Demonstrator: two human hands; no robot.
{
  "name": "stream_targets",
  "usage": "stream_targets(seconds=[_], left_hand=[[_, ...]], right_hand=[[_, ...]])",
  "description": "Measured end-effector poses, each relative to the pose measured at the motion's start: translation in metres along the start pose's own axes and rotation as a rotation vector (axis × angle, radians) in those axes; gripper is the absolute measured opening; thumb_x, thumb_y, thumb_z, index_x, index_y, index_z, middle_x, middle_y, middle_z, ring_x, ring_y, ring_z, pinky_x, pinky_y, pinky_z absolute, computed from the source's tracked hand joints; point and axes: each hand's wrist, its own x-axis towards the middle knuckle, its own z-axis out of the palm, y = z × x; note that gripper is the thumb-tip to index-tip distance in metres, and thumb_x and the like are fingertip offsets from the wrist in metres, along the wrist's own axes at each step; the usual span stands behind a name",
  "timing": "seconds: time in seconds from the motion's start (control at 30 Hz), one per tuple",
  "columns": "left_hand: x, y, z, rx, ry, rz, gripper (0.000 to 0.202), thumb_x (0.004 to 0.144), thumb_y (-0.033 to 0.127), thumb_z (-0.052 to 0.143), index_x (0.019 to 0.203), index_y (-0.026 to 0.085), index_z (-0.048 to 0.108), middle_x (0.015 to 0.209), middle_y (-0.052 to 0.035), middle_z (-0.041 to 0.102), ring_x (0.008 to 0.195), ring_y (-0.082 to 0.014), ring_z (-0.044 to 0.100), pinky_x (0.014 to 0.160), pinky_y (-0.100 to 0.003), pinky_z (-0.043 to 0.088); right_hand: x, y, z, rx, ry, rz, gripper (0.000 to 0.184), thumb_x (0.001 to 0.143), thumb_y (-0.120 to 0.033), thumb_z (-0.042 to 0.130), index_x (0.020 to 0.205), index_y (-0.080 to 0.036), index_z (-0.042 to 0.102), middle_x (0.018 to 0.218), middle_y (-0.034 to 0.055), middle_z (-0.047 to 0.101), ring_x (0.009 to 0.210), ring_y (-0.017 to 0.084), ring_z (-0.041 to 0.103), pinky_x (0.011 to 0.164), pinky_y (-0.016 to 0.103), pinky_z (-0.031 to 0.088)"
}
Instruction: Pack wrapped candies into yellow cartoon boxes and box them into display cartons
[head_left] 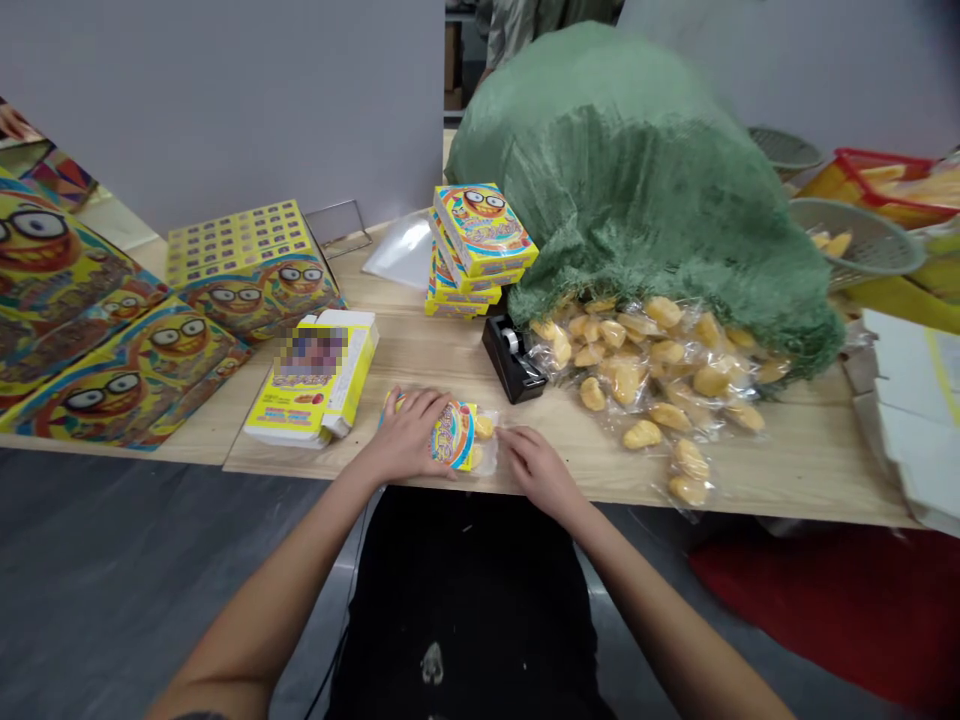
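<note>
Near the table's front edge lies a small yellow cartoon box (454, 437), facing right. My left hand (409, 437) rests over its left part, fingers curled across the top and thumb along the near side. A clear plastic packet (486, 430) with yellow pieces in it sticks out of the box's right end; how much is inside is hidden. At the packet's right edge, the fingers of my right hand (536, 468) are closed in a pinch on the plastic. Just behind that hand stands a black tape dispenser (514, 360).
A stack of small yellow boxes (480, 240) stands behind. Packed yellow pieces (660, 360) spill from a big green woven sack (637, 180). An open yellow carton (315, 380) and large display boxes (247, 270) are left. Baskets (862, 240) and white cardboard (915, 400) are right.
</note>
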Motion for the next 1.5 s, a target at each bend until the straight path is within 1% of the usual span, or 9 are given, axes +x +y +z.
stream_targets(seconds=[0.17,0.37,0.6,0.77,0.93,1.0,1.13,1.33,1.5], left_hand=[[0.002,0.003,0.005,-0.011,0.057,-0.009,0.112,0.053,0.073,0.073,0.142,0.021,0.03,0.139,-0.0156,0.046,0.13,-0.0351,0.038,0.112,-0.06,0.006],[-0.003,0.028,-0.001,-0.037,0.142,-0.104,0.103,0.049,0.068,0.078,0.13,0.015,0.043,0.128,-0.0188,0.051,0.12,-0.0391,0.047,0.106,-0.06,0.025],[0.007,0.048,-0.048,-0.641,0.086,0.163,0.061,0.088,0.035,0.058,0.14,0.025,0.027,0.129,-0.0113,0.053,0.112,-0.0239,0.058,0.093,-0.038,0.048],[0.011,0.065,-0.038,-0.823,0.431,0.195,0.05,0.091,0.027,0.055,0.136,0.027,0.035,0.126,-0.0081,0.053,0.106,-0.0202,0.059,0.089,-0.032,0.05],[0.012,0.077,-0.022,-0.706,0.542,0.252,0.041,0.093,0.024,0.051,0.132,0.029,0.043,0.122,-0.0066,0.051,0.113,-0.0206,0.051,0.097,-0.035,0.044],[0.011,0.076,-0.016,-0.706,0.534,0.254,0.049,0.092,0.023,0.053,0.137,0.029,0.035,0.126,-0.0081,0.049,0.115,-0.021,0.05,0.098,-0.036,0.044],[0.008,0.069,-0.011,-0.805,0.548,0.211,0.053,0.089,0.023,0.057,0.135,0.027,0.031,0.125,-0.0082,0.05,0.106,-0.0186,0.057,0.089,-0.032,0.048],[0.009,0.066,-0.015,-0.784,0.496,0.099,0.024,0.084,0.029,0.064,0.103,0.021,0.05,0.093,-0.0013,0.059,0.082,-0.0155,0.061,0.075,-0.028,0.049],[0.01,0.077,-0.006,-0.975,0.509,-0.004,0.049,0.08,0.032,0.07,0.115,0.022,0.037,0.102,-0.0035,0.059,0.09,-0.0168,0.064,0.08,-0.031,0.051]], right_hand=[[0.028,-0.014,0.019,0.603,-0.136,0.328,0.04,0.077,-0.016,0.044,0.108,-0.019,0.068,0.099,0.0079,0.072,0.089,0.022,0.069,0.081,0.039,0.057],[0.029,-0.04,0.022,0.481,-0.051,0.266,0.032,0.077,-0.021,0.056,0.107,-0.018,0.067,0.1,0.0067,0.072,0.088,0.022,0.068,0.083,0.039,0.055],[0.006,-0.082,-0.057,0.039,0.064,-0.284,0.028,0.09,-0.02,0.05,0.115,-0.022,0.064,0.113,0.0085,0.068,0.107,0.021,0.062,0.095,0.038,0.049],[-0.002,-0.076,-0.112,0.258,0.572,-0.04,0.027,0.089,-0.033,0.057,0.115,-0.027,0.063,0.116,0.0075,0.066,0.11,0.023,0.06,0.096,0.042,0.048],[-0.001,-0.076,-0.089,1.031,0.065,0.219,0.046,0.089,-0.054,0.049,0.121,-0.024,0.061,0.121,0.0086,0.066,0.114,0.026,0.06,0.095,0.044,0.05],[-0.001,-0.079,-0.076,1.133,0.026,0.259,0.047,0.087,-0.054,0.053,0.121,-0.023,0.061,0.122,0.0083,0.066,0.114,0.027,0.061,0.097,0.044,0.049],[-0.001,-0.079,-0.075,0.927,0.04,0.201,0.046,0.087,-0.039,0.06,0.131,-0.029,0.055,0.132,0.0047,0.06,0.117,0.025,0.059,0.099,0.043,0.047],[-0.004,-0.078,-0.099,0.407,-0.189,-0.221,0.037,0.092,-0.037,0.053,0.127,-0.031,0.06,0.135,0.0046,0.058,0.126,0.024,0.052,0.108,0.044,0.038],[-0.001,-0.085,-0.089,0.538,-0.084,-0.005,0.033,0.088,-0.048,0.056,0.105,-0.024,0.072,0.127,0.0097,0.064,0.12,0.027,0.057,0.1,0.045,0.047]])
